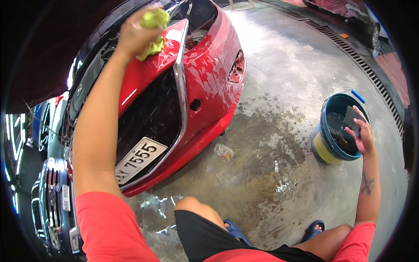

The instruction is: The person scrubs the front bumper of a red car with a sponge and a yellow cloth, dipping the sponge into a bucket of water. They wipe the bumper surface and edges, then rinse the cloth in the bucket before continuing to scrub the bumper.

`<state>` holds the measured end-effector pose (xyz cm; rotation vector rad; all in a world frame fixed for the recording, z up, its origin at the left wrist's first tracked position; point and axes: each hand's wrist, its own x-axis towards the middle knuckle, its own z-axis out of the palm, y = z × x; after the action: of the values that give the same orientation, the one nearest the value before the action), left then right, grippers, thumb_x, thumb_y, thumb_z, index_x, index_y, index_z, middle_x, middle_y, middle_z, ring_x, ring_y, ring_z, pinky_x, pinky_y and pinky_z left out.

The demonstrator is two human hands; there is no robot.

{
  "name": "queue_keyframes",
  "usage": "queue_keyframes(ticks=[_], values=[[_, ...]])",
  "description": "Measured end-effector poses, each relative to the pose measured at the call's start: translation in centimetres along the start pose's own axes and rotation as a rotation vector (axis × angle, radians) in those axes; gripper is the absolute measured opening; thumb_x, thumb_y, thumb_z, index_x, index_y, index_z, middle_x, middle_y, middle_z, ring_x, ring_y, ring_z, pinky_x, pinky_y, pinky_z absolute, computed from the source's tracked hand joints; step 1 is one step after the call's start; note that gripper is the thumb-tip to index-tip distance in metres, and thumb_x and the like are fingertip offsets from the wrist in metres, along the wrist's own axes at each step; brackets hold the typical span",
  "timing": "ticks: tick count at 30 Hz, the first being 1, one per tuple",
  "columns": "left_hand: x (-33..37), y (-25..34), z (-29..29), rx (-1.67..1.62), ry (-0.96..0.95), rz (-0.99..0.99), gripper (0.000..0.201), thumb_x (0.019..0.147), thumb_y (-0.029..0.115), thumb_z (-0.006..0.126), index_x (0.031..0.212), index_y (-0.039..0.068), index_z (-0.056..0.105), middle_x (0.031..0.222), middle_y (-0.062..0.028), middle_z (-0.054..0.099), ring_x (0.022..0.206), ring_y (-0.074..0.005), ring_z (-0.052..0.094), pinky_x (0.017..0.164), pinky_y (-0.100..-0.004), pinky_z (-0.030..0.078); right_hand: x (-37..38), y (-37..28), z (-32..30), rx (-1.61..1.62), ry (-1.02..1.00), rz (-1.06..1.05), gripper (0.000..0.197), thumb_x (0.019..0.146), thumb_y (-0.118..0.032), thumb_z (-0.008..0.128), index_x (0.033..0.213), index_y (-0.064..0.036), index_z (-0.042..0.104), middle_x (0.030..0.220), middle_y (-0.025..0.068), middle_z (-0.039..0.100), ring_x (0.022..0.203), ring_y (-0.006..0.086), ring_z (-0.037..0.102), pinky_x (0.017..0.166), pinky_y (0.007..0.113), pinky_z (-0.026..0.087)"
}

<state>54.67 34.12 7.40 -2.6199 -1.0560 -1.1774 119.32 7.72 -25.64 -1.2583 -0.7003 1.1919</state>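
A wet yellow-green cloth [154, 19] is bunched in my left hand [134, 36], which is closed round it and somewhat blurred. The cloth lies against the top of the red front bumper [209, 83], whose paint shows whitish wet streaks. At the right, my right hand [363, 134] pinches a thin dark grey sheet [352, 118], which looks like sandpaper. Hand and sheet are over the mouth of a dark bucket [323, 142] with a yellow label. Murky water [335, 123] shows inside the bucket.
The bumper has a black grille opening [150, 102] and a licence plate [140, 160]. A drain grate [364, 65] runs along the right side of the wet concrete floor [266, 131]. Another car [52, 196] stands at the lower left. My sandalled feet [235, 231] are below.
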Motion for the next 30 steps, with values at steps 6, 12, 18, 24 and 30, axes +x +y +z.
queue_keyframes(ticks=[6,12,18,24,30], values=[[-4.5,1.2,-0.9,0.492,-0.277,0.366,0.047,0.072,0.032,0.093,0.114,0.018,0.078,0.119,-0.0114,0.069,0.115,-0.0357,0.066,0.101,-0.0476,0.054,-3.6,0.2,14.3,0.138,-0.006,-0.070,0.060,0.101,-0.024,0.071,0.158,-0.0169,0.053,0.144,0.0039,0.060,0.126,0.0207,0.060,0.106,0.053,0.052],[-4.7,0.4,-1.1,0.422,-0.311,0.469,0.055,0.074,0.046,0.094,0.118,0.017,0.076,0.136,-0.0120,0.068,0.122,-0.0392,0.067,0.105,-0.0488,0.054,-4.4,3.1,28.1,0.195,0.042,0.123,0.045,0.112,-0.030,0.057,0.155,-0.0172,0.061,0.147,0.0047,0.062,0.133,0.0224,0.058,0.106,0.054,0.053],[-1.1,-1.3,1.8,0.480,-0.318,0.368,0.032,0.085,0.033,0.079,0.110,0.016,0.072,0.126,-0.0120,0.072,0.116,-0.0379,0.070,0.098,-0.0501,0.057,-2.4,5.2,37.9,0.135,-0.070,0.174,0.051,0.109,-0.034,0.063,0.159,-0.0228,0.057,0.150,0.0045,0.060,0.132,0.0223,0.056,0.101,0.049,0.055],[1.4,-2.3,3.7,0.492,-0.306,0.309,0.038,0.082,0.038,0.084,0.108,0.013,0.073,0.109,-0.0121,0.075,0.106,-0.0392,0.072,0.088,-0.0500,0.057,0.5,6.9,49.2,-0.122,-0.121,-0.459,0.054,0.116,-0.031,0.049,0.164,-0.0084,0.045,0.163,0.0216,0.051,0.153,0.0321,0.047,0.125,0.045,0.038],[1.2,-3.0,4.2,0.431,-0.237,0.437,0.035,0.082,0.024,0.087,0.110,0.007,0.073,0.103,-0.0132,0.075,0.098,-0.0369,0.074,0.089,-0.0432,0.058,0.4,12.8,56.1,-0.595,-0.019,-1.003,0.064,0.108,-0.023,0.060,0.166,-0.0059,0.040,0.175,0.0198,0.034,0.163,0.0440,0.028,0.128,0.060,0.027]])
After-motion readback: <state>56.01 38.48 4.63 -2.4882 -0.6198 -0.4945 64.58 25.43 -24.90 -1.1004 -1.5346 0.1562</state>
